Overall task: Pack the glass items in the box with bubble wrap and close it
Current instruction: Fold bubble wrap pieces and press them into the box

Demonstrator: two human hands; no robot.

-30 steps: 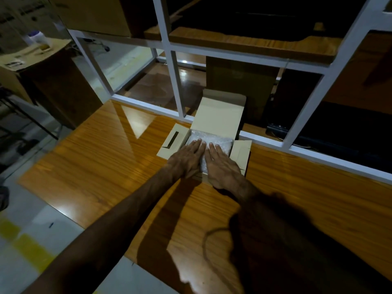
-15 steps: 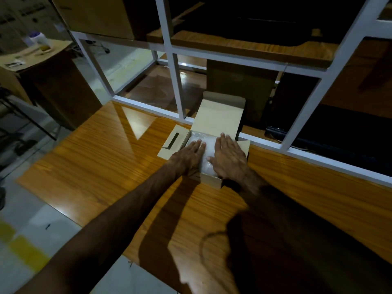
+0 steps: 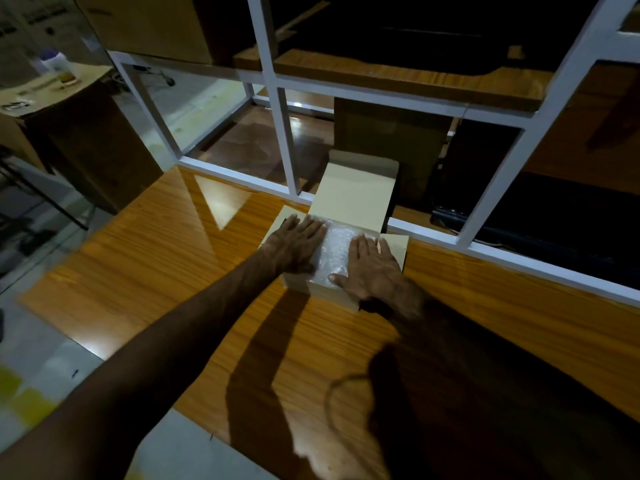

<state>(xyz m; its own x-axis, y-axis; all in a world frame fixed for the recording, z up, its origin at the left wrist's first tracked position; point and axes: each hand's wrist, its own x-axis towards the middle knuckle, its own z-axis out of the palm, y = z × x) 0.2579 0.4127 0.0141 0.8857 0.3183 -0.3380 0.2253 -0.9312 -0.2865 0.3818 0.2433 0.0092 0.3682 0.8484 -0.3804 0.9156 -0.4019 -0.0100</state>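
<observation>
A small tan cardboard box [image 3: 332,295] stands on the wooden table with its lid [image 3: 355,199] tipped up at the back and its side flaps out. Bubble wrap [image 3: 334,249] fills the top of the box; no glass item shows under it. My left hand [image 3: 294,244] lies flat on the left part of the wrap and the left flap, fingers straight. My right hand [image 3: 372,266] presses flat on the right part, fingertips reaching the right flap [image 3: 398,245]. The hands are apart, with wrap showing between them.
The glossy wooden table [image 3: 173,271] ends at a white window frame [image 3: 284,140] just behind the box. A large cardboard carton [image 3: 391,147] stands beyond the frame. Far left is a dark cabinet with a bottle [image 3: 57,64] on top. Shadows cover the near right.
Both hands have slid apart on the bubble wrap, the left one toward the left flap and the right one toward the right flap. The box has stayed in place.
</observation>
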